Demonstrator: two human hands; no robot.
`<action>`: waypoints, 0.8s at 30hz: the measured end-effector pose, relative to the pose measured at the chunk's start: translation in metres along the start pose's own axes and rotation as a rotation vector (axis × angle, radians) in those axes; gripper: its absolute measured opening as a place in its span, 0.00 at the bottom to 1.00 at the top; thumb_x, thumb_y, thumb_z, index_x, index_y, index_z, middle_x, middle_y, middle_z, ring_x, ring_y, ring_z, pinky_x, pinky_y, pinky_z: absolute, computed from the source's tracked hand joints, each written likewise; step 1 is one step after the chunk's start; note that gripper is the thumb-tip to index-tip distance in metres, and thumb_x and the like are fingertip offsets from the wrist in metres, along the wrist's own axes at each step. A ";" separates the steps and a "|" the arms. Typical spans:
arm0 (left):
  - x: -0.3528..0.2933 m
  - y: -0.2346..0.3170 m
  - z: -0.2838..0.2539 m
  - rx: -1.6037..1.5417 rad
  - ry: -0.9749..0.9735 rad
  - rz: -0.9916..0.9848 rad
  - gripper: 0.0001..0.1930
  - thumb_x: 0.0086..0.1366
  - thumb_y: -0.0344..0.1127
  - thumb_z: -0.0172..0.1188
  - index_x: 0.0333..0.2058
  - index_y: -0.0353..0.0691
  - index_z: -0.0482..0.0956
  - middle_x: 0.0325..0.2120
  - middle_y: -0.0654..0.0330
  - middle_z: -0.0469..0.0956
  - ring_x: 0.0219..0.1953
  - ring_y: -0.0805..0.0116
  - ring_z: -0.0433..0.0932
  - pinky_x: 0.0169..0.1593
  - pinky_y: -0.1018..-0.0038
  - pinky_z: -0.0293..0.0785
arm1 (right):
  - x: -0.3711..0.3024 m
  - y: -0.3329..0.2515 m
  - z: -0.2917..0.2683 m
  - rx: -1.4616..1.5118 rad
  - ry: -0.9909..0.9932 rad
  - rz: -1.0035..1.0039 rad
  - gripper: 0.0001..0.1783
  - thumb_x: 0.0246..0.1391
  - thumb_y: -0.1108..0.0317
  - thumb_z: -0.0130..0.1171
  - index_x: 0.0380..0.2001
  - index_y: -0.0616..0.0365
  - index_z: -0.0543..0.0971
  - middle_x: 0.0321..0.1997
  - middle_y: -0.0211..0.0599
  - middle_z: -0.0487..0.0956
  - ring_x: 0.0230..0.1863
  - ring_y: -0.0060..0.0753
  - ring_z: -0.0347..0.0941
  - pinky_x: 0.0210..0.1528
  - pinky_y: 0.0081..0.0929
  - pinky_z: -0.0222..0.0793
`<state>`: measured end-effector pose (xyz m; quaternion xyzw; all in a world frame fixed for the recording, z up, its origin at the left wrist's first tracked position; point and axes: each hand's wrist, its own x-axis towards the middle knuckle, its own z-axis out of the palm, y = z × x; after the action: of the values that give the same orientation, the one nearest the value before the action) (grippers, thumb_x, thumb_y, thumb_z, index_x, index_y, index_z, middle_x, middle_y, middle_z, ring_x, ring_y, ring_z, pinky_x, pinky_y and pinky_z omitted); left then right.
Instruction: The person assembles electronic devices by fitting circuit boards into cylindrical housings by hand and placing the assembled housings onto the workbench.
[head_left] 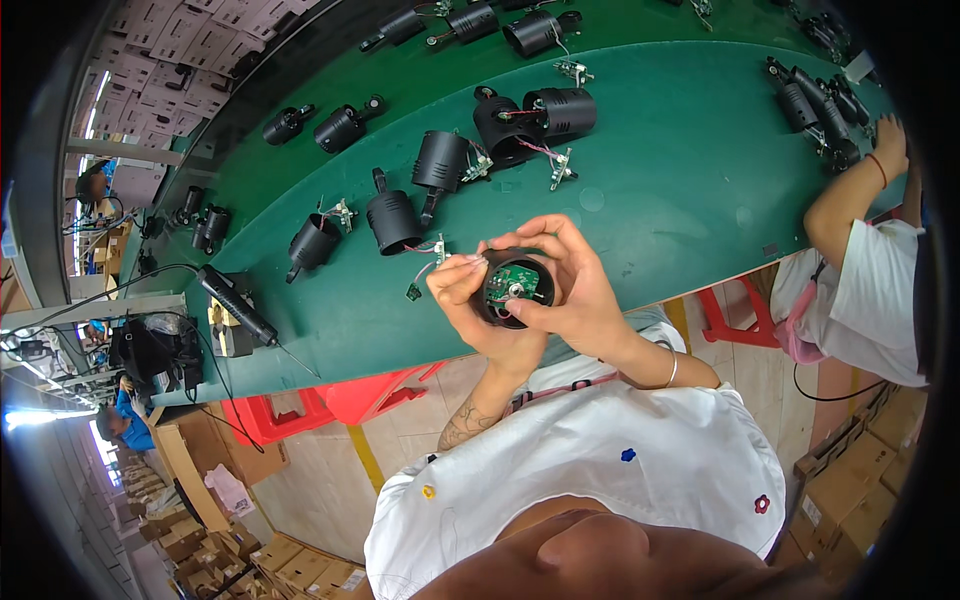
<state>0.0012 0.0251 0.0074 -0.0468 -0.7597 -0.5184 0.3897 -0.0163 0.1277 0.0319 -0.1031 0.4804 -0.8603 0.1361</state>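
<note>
Over the near edge of the table, both my hands hold a black cylindrical lamp housing with its round opening facing up. Inside the opening sits a green circuit board. My left hand wraps the housing's left side, fingertips at the rim. Around the right side curls my right hand, its thumb reaching over the rim onto the board. Just beyond my hands, similar black housings lie on the green table, small circuit boards hanging from them on thin wires.
A corded black electric screwdriver lies at the left end of the green table. More black housings stand farther back. At the right, a co-worker's arm reaches toward a cluster of black parts. Red stools stand below the edge.
</note>
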 end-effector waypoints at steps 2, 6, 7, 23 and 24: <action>0.006 0.000 -0.001 -0.025 -0.021 0.009 0.35 0.41 0.30 0.74 0.47 0.44 0.62 0.43 0.57 0.64 0.48 0.59 0.65 0.55 0.63 0.64 | 0.004 -0.010 -0.004 0.007 0.008 -0.024 0.35 0.37 0.84 0.64 0.51 0.57 0.64 0.53 0.44 0.73 0.53 0.38 0.72 0.56 0.33 0.70; 0.052 0.013 -0.009 -0.001 -0.320 0.042 0.36 0.40 0.32 0.74 0.49 0.42 0.65 0.49 0.53 0.65 0.53 0.54 0.66 0.56 0.61 0.65 | 0.046 -0.053 -0.043 -0.273 0.091 -0.407 0.34 0.34 0.83 0.65 0.49 0.57 0.67 0.51 0.42 0.75 0.52 0.37 0.73 0.52 0.36 0.72; 0.067 0.012 -0.014 0.110 -0.414 0.082 0.34 0.40 0.33 0.74 0.47 0.41 0.68 0.51 0.53 0.66 0.54 0.53 0.66 0.55 0.60 0.66 | 0.062 -0.065 -0.059 -0.418 0.165 -0.498 0.32 0.34 0.82 0.64 0.48 0.57 0.68 0.51 0.41 0.75 0.52 0.36 0.73 0.52 0.36 0.72; 0.337 -0.287 0.078 0.923 -0.517 0.050 0.37 0.50 0.39 0.66 0.58 0.33 0.63 0.51 0.48 0.71 0.51 0.47 0.73 0.55 0.63 0.70 | 0.233 -0.042 -0.225 -1.695 0.654 -0.700 0.27 0.39 0.71 0.62 0.48 0.54 0.70 0.54 0.38 0.72 0.56 0.51 0.66 0.56 0.41 0.67; 0.340 -0.294 0.088 0.954 -0.541 0.085 0.38 0.49 0.39 0.66 0.58 0.33 0.63 0.50 0.47 0.71 0.51 0.47 0.73 0.54 0.62 0.70 | 0.233 -0.042 -0.226 -1.732 0.672 -0.700 0.28 0.40 0.70 0.62 0.49 0.54 0.70 0.55 0.38 0.72 0.59 0.52 0.64 0.58 0.43 0.65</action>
<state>-0.4219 -0.1500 -0.0100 -0.0271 -0.9810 -0.0697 0.1792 -0.3115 0.2515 -0.0381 -0.0539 0.8993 -0.1884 -0.3911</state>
